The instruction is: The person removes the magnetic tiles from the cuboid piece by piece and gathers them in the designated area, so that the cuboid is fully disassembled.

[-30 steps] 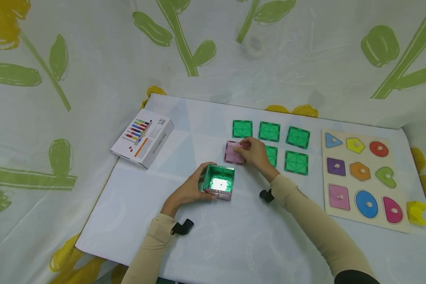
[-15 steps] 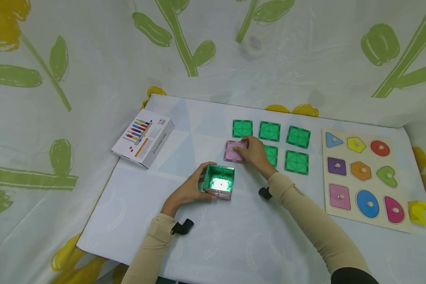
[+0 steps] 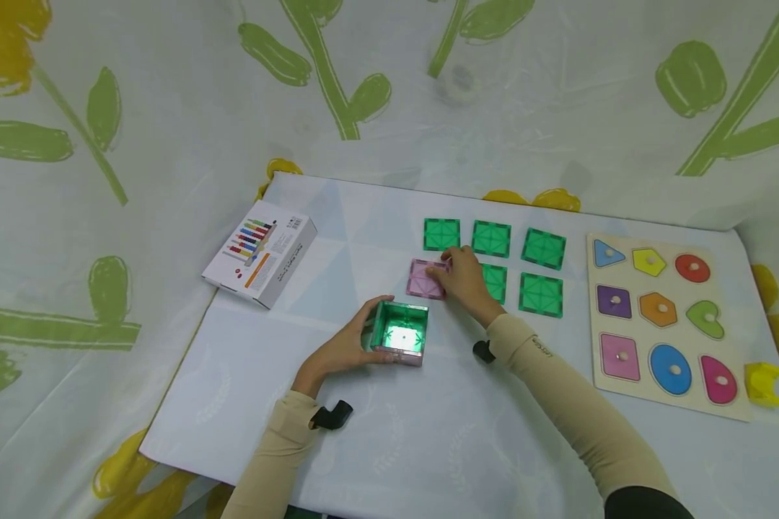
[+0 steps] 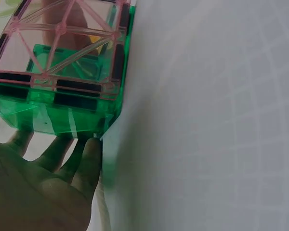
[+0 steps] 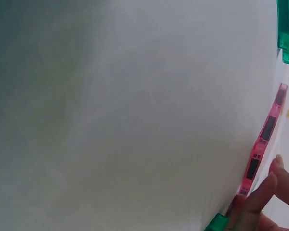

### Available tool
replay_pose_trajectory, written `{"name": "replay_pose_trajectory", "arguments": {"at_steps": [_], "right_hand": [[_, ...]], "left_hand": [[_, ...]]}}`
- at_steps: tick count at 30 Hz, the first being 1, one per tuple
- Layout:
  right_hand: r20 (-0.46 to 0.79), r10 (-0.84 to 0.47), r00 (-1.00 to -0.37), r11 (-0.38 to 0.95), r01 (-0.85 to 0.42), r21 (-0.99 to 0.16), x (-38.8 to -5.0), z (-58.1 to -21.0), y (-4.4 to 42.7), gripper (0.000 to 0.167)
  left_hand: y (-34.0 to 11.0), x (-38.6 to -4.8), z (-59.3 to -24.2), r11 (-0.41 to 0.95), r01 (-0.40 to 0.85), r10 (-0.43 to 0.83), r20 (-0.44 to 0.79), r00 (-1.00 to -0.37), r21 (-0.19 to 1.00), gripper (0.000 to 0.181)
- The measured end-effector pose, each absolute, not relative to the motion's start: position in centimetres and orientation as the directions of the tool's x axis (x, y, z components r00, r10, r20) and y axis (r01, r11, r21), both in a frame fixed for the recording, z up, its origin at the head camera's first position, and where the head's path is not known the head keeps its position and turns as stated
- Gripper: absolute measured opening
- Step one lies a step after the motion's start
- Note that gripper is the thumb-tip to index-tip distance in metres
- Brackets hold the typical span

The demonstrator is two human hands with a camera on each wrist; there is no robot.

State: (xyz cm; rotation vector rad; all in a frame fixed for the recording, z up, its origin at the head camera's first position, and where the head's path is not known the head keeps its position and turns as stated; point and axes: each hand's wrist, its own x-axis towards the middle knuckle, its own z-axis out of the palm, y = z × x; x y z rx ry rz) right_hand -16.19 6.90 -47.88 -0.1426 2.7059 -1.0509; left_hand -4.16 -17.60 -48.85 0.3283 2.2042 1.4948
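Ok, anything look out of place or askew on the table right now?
Mainly the white box: it sits right at the left edge of the table, and one corner appears to jut past it. The yellow piece also lies loose beside the shape board. I see nothing spilled or broken.

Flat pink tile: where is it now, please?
In the head view, the flat pink tile is just right of centre, touching the right hand, between the back-left green tile and the box in the left hand.

Of the hands (image 3: pixel 466 283), the right partly hides 1 green tile (image 3: pixel 496 283); carton lettering (image 3: pixel 290 261) looks illegibly small.
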Motion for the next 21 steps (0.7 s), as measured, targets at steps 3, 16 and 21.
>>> {"name": "replay_pose_trajectory", "arguments": {"at_steps": [3,16,21], "right_hand": [[-0.177,-0.175,-0.968,0.741,-0.011,-0.672,-16.1,-47.7,7.0,0.046],[-0.109,-0.220,-0.969,0.785,-0.110,-0.610,-14.8,-47.2,6.8,0.046],[-0.078,-0.284,-0.956,0.749,-0.170,-0.640,-13.8,-46.7,6.7,0.044]], "left_hand": [[-17.8,-4.3,-49.1,0.355,-0.018,0.462,-0.192,-0.866,0.935,0.093],[-17.6,-4.5,-48.7,0.332,-0.117,0.389,-0.249,-0.887,0.936,0.051],[-17.9,-4.5,-48.6,0.380,-0.136,0.357,-0.280,-0.891,0.915,0.051]]}}
